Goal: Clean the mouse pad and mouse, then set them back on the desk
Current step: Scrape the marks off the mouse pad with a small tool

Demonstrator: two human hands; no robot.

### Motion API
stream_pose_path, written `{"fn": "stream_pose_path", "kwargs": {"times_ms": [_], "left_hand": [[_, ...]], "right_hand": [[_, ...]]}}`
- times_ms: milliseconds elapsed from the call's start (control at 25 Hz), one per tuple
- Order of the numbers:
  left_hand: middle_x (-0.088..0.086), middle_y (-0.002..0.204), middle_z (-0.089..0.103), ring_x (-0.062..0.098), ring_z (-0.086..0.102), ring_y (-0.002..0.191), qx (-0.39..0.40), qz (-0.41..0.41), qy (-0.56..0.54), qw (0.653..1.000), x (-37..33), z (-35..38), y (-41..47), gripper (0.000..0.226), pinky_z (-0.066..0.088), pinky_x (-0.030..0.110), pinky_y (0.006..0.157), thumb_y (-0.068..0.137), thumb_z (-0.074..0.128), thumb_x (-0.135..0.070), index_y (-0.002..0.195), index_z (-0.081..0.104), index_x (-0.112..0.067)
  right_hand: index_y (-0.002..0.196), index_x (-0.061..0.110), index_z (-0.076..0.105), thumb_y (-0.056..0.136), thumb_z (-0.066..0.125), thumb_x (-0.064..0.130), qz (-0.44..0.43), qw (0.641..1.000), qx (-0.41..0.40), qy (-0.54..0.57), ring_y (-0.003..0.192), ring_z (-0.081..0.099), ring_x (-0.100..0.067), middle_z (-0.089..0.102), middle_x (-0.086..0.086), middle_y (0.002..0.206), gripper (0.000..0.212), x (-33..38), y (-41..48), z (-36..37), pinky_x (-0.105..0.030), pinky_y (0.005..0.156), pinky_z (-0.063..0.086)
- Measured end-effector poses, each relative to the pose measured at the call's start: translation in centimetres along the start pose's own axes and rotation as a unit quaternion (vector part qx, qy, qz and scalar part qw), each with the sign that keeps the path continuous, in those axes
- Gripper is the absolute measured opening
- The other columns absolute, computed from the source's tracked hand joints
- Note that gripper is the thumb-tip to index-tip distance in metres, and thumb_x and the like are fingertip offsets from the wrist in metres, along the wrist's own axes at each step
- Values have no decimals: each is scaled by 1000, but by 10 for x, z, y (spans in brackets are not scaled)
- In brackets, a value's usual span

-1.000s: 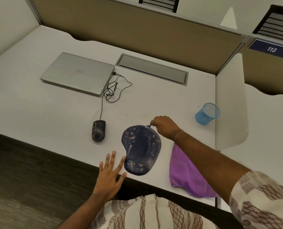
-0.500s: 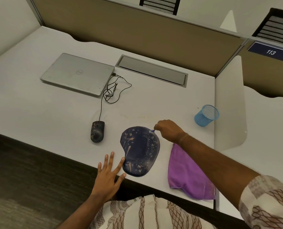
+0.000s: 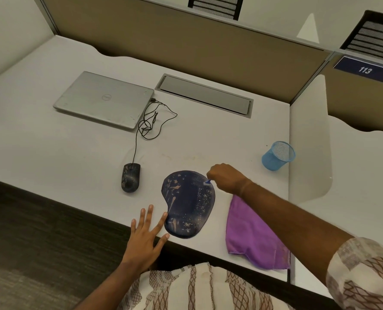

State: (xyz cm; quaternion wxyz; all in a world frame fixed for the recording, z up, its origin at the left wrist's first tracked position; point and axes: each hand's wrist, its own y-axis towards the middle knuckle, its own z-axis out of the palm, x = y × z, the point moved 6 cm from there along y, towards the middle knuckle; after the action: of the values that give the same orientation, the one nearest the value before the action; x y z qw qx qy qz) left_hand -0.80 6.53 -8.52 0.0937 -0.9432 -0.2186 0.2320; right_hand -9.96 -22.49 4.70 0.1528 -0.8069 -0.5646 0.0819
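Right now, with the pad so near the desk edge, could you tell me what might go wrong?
The mouse pad sits at the front edge of the desk; strokes from the blue tool in the right hand could nudge it off, though the left hand lies flat beside it. The purple cloth also lies at that edge and may slip.

Bare desk (image 3: 51, 153) left of mouse (image 3: 130, 177); cable (image 3: 149, 127) loops behind; cloth (image 3: 253, 238), mesh cup (image 3: 277, 155) crowd right.

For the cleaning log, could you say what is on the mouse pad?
Pale smears and white specks cover the mouse pad; the right hand holds a blue tool at its edge, mostly hidden.
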Motion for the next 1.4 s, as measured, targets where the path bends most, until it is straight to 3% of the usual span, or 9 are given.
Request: {"fn": "stream_pose_path", "kwargs": {"times_ms": [160, 360, 560, 760, 880, 1000, 1080, 1240, 1400], "left_hand": [[-3, 168, -29, 21, -31, 153, 5, -2, 6, 1000, 0, 0, 0, 67, -12, 52, 124, 99, 16, -72, 157, -13, -54], [-3, 168, -29, 21, -31, 153, 5, -4, 12, 1000, 1, 1, 0, 67, -12, 52, 124, 100, 18, -71, 157, -12, -54], [-3, 169, -26, 21, -28, 154, 0, -3, 4, 1000, 1, 1, 0, 68, -11, 53, 124, 100, 21, -71, 158, -9, -53], [-3, 168, -30, 20, -32, 153, 10, -6, 19, 1000, 2, 1, 1, 67, -13, 51, 124, 99, 16, -73, 157, -12, -54], [-3, 168, -29, 20, -31, 153, 11, -7, 19, 1000, 1, 0, 1, 68, -14, 50, 123, 99, 18, -72, 158, -10, -52], [-3, 167, -31, 20, -33, 152, 14, -7, 25, 1000, 1, 0, 1, 68, -16, 49, 123, 98, 15, -73, 157, -12, -53], [-3, 167, -31, 20, -33, 152, 12, -9, 25, 1000, 1, 0, 1, 68, -16, 49, 122, 98, 15, -73, 157, -13, -54], [-3, 167, -32, 20, -34, 151, 18, -8, 27, 999, 1, 1, 1, 69, -18, 48, 121, 97, 14, -74, 157, -14, -54], [-2, 167, -31, 22, -32, 152, 15, -4, 25, 1000, 0, 0, 1, 69, -17, 49, 122, 97, 13, -74, 157, -13, -53]], "right_hand": [[109, 6, 70, 98, 54, 17, 2, 1000, 8, 18, 92, 64, -27, 68, -13, 106, 23, 15, 7, 11, -34, 78, 48], [111, 5, 67, 98, 50, 10, 34, 999, 39, 6, 100, 61, -30, 65, -16, 111, 22, -15, -3, 14, -36, 82, 45], [111, 8, 70, 95, 51, 10, 29, 998, -30, 42, 94, 62, -29, 67, -12, 104, 24, 1, 10, -5, -31, 73, 41], [109, 6, 68, 99, 51, 24, 25, 999, 24, 29, 95, 63, -31, 66, -16, 107, 27, 12, 16, 14, -34, 75, 43], [111, 3, 65, 100, 50, 16, 20, 998, 54, -4, 99, 62, -31, 64, -18, 112, 24, -2, 10, 10, -32, 77, 43], [113, 3, 66, 97, 55, 11, 22, 999, 31, -12, 99, 63, -31, 64, -17, 113, 21, -7, 11, -5, -34, 82, 47], [108, 4, 69, 96, 56, 14, 7, 1000, 15, 2, 93, 63, -30, 66, -15, 105, 20, 6, 15, -11, -36, 77, 49], [101, 4, 69, 96, 58, 23, -4, 999, 42, 9, 87, 65, -31, 67, -15, 98, 23, 22, 14, 10, -30, 65, 37], [108, 2, 67, 97, 55, 13, -4, 997, 75, -16, 96, 64, -31, 65, -17, 107, 20, 8, -4, 9, -33, 75, 45]]}}
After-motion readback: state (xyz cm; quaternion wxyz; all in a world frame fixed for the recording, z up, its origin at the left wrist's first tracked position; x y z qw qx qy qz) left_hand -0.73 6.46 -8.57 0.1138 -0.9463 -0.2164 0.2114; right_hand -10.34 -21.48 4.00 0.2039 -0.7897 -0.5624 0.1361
